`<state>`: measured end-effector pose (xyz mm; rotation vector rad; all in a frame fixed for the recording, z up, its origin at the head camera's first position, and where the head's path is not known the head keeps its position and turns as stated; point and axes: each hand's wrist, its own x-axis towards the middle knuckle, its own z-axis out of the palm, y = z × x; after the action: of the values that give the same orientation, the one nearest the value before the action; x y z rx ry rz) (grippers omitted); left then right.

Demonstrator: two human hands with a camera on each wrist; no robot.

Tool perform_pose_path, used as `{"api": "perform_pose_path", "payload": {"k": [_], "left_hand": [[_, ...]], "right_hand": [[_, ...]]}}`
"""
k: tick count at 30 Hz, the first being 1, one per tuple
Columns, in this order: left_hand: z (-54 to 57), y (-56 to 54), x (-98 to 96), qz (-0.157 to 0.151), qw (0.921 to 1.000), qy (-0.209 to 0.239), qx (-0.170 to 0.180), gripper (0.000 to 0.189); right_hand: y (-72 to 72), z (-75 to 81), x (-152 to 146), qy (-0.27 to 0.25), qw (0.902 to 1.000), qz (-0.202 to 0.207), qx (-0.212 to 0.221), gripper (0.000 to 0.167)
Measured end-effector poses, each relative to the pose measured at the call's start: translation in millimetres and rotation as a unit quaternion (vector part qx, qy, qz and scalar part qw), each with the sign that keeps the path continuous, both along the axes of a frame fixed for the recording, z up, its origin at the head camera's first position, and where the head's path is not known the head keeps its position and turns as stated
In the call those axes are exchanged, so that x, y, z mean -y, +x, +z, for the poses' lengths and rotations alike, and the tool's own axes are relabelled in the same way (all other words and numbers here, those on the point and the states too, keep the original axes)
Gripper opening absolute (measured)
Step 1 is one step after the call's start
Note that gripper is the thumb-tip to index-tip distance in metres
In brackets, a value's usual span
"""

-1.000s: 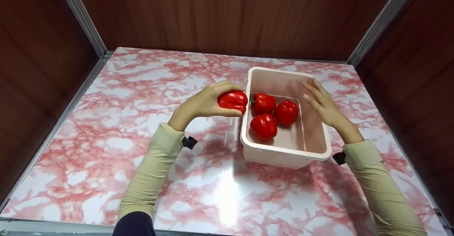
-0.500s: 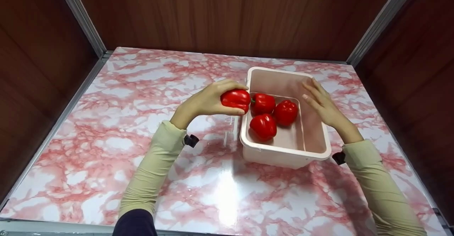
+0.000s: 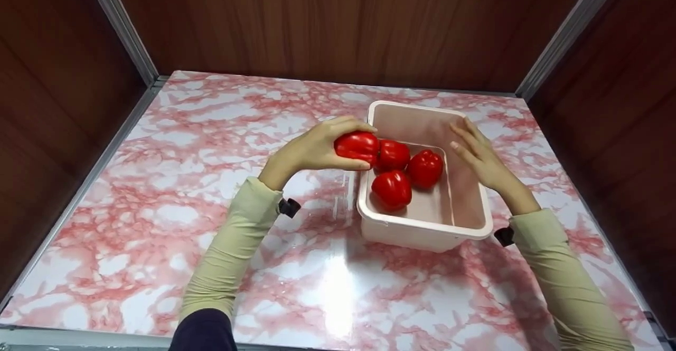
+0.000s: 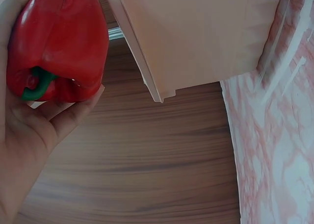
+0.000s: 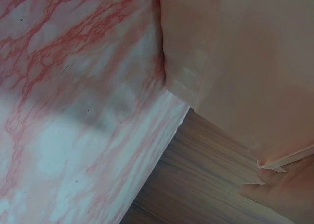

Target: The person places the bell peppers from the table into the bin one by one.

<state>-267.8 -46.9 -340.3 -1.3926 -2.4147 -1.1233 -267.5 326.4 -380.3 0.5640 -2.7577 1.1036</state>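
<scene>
My left hand (image 3: 325, 148) grips a red bell pepper (image 3: 357, 148), held above the left rim of a pale pink plastic bin (image 3: 422, 228). In the left wrist view the held pepper (image 4: 59, 42) shows its green stem facing the palm, beside the bin's outer wall (image 4: 196, 37). Three more red peppers lie inside the bin: one at the back (image 3: 394, 155), one at the right (image 3: 425, 169) and one at the front left (image 3: 392, 190). My right hand (image 3: 480, 158) rests at the bin's right rim with its fingers straight; the right wrist view shows part of that hand (image 5: 284, 187) at the rim.
The bin stands on a red-and-white marbled table (image 3: 174, 214). A dark wood panel (image 3: 338, 29) rises behind it, with more panels at the left (image 3: 47, 103) and right (image 3: 618, 113). Metal posts mark the back corners.
My left hand has moved a little to the right with the pepper, from beside the bin's left rim to over it. My right hand and the bin have barely moved.
</scene>
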Motion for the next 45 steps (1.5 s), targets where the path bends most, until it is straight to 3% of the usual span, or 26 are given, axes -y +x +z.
{"api": "perform_pose_path", "payload": {"k": [8, 28, 45], "left_hand": [[4.0, -0.2, -4.4, 0.002, 1.0000, -0.006, -0.008, 0.056], [6.7, -2.0, -22.0, -0.030, 0.9995, -0.001, -0.012, 0.055], [7.6, -4.5, -35.4, -0.055, 0.9979, 0.004, -0.035, 0.055]], "right_hand": [[0.0, 0.4, 0.0, 0.002, 1.0000, -0.004, 0.001, 0.051], [0.1, 0.0, 0.5, 0.008, 0.9999, -0.007, 0.004, 0.052], [-0.9, -1.6, 0.0, 0.009, 0.9999, -0.002, -0.007, 0.052]]}}
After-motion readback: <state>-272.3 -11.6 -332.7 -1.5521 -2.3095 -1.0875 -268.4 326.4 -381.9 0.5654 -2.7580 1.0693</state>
